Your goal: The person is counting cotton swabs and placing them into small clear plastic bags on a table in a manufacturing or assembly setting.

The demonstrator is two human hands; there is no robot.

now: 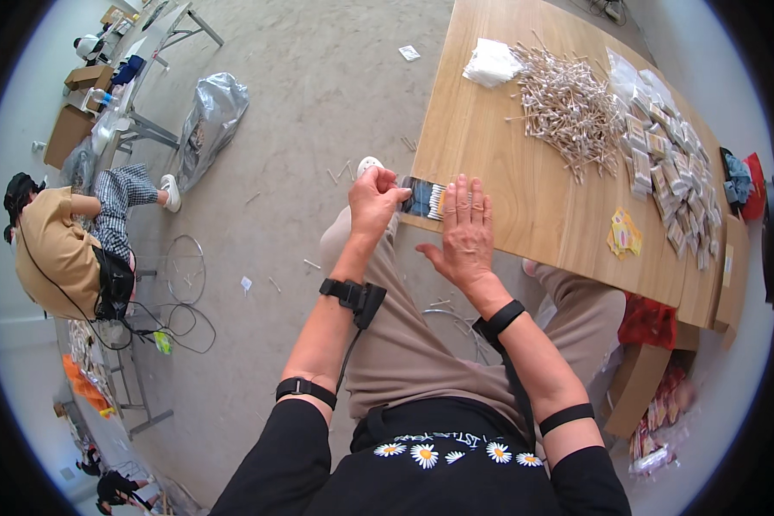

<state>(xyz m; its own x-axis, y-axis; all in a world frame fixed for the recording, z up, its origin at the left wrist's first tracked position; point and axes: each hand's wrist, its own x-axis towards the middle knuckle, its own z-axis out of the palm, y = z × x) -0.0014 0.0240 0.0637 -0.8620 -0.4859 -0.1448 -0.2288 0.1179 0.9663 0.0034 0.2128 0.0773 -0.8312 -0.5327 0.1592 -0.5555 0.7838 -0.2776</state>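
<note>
At the left edge of the wooden table (pixel 507 155) lies a small clear plastic bag (pixel 418 199) with a row of cotton swabs (pixel 436 200) inside. My left hand (pixel 371 204) pinches the end of this bag just past the table edge, thumb and forefinger pressed together. Flat over the bag's other end rests my right hand (pixel 464 230), its fingers stretched out and covering part of the swabs. A bit of something yellow-orange shows beside the right fingers. What lies under the right palm is hidden.
A large heap of loose swabs (pixel 568 107) lies farther back, beside white bags (pixel 492 63). Filled packs (pixel 675 185) are piled at the right, near yellow cards (pixel 623 234). On the floor are scattered swabs and a grey sack (pixel 215 129). Another person (pixel 60 245) sits at left.
</note>
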